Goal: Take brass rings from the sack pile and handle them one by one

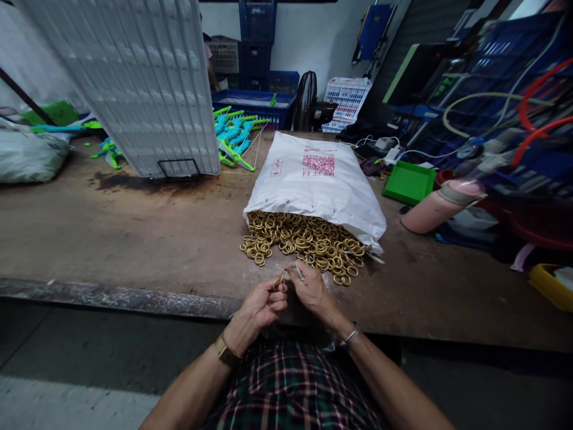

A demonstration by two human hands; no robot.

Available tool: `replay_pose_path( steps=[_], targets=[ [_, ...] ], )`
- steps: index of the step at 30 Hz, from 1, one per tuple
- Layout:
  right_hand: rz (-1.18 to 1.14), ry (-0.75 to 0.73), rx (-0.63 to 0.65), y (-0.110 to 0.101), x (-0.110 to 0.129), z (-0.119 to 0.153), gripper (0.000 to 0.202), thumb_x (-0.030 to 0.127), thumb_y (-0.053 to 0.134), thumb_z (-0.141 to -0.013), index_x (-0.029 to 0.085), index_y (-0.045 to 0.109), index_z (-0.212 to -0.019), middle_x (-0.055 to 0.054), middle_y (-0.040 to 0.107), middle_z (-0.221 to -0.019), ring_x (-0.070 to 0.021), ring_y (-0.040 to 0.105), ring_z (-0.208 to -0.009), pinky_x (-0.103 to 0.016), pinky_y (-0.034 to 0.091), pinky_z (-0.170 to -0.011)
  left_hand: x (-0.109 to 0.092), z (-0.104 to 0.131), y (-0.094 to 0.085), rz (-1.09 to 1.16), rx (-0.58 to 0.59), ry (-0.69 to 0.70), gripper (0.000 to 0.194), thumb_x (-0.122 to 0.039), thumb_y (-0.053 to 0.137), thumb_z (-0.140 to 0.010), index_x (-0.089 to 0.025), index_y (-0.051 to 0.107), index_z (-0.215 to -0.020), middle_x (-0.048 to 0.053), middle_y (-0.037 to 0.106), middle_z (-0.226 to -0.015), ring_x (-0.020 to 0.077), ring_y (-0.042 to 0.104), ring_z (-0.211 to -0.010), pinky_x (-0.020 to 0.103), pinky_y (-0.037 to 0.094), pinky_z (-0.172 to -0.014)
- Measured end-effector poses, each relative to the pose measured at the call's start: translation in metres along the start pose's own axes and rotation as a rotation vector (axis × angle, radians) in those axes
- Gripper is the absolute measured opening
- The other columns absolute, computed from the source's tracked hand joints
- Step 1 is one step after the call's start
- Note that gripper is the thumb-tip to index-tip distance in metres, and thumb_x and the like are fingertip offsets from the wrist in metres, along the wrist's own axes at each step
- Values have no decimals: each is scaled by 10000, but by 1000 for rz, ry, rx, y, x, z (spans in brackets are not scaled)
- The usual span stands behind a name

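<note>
Close to the table's front edge, my left hand (264, 306) is closed on a brass-coloured ring (278, 280), pinched between thumb and fingers. My right hand (313, 294) is beside it, fingers closed around a thin, pale, narrow tool (298, 273) whose kind I cannot make out. The fingertips of both hands nearly meet at the ring. Just beyond them, a heap of similar rings (308, 239) spills from the mouth of a white woven sack (277, 173) with red print, which lies on its side.
On the wooden table (134, 239), a tall white ribbed panel (147, 89) stands at the left, near turquoise and green plastic pieces (235, 134). To the right are a green tray (409, 182), a pink cylinder (439, 206) and a yellow bin (550, 286). A fan (307, 98) stands behind.
</note>
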State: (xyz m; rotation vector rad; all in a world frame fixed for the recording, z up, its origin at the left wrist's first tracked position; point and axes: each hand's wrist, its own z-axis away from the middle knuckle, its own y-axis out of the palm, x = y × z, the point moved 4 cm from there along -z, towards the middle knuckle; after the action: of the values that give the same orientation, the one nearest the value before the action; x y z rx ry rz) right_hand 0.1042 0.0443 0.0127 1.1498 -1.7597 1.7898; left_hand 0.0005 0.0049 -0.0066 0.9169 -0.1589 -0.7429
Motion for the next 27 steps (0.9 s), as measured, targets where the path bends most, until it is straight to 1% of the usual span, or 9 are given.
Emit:
replay_pose_path(
  steps=[2,4,6,11,16,20,23,27],
  targets=[
    [135,-91,42,1,0,4,178,177,381,-799,185,550,-744,-9,545,-663,-127,455,-609,-230,307,-585,-1,-1,0,14,-6,29,238,-81,328,-855,-102,474,-668,-50,388,-519,-15,184,-307,94,162,-287],
    [230,-147,99,3,1,9,186,114,385,-756,187,555,-774,-23,574,-707,-134,473,-641,-234,304,-602,-2,-3,0,27,-14,54,249,-74,331,-852,-109,460,-642,-58,368,-502,-13,187,-307,95,165,-289],
    [304,-162,142,6,1,13,218,83,385,-723,184,558,-807,-33,594,-733,-137,483,-648,-238,298,-602,-3,-4,-1,36,-21,73,274,-67,318,-851,-115,447,-615,-65,340,-480,-7,189,-305,99,165,-289],
    [418,-171,187,10,3,15,250,66,386,-685,179,551,-835,-38,615,-767,-143,499,-661,-247,274,-592,-3,-5,-3,54,-32,91,281,-33,311,-831,-121,437,-597,-83,282,-455,2,201,-296,110,159,-292],
    [472,-123,236,10,8,15,223,86,393,-724,170,544,-865,-50,630,-785,-147,520,-659,-259,263,-576,-2,-5,-4,71,-35,81,249,-21,355,-804,-129,415,-588,-85,273,-464,1,197,-303,106,140,-294],
    [548,-46,256,14,11,12,209,104,394,-775,159,545,-908,-69,642,-791,-157,544,-649,-272,256,-559,-3,-4,-6,94,-39,81,255,-9,368,-784,-139,384,-565,-85,253,-472,1,186,-309,110,132,-301],
    [598,-17,260,21,14,8,216,120,373,-820,155,547,-943,-88,651,-829,-171,569,-679,-280,258,-550,-5,-1,-9,120,-53,89,279,-11,364,-785,-149,354,-543,-90,207,-467,5,183,-311,113,128,-306],
    [641,-14,291,36,22,1,236,128,367,-836,158,546,-987,-99,653,-886,-196,589,-718,-288,273,-549,-13,6,-19,163,-75,133,290,-20,344,-806,-149,347,-547,-89,211,-468,1,193,-311,110,133,-314]
  ],
)
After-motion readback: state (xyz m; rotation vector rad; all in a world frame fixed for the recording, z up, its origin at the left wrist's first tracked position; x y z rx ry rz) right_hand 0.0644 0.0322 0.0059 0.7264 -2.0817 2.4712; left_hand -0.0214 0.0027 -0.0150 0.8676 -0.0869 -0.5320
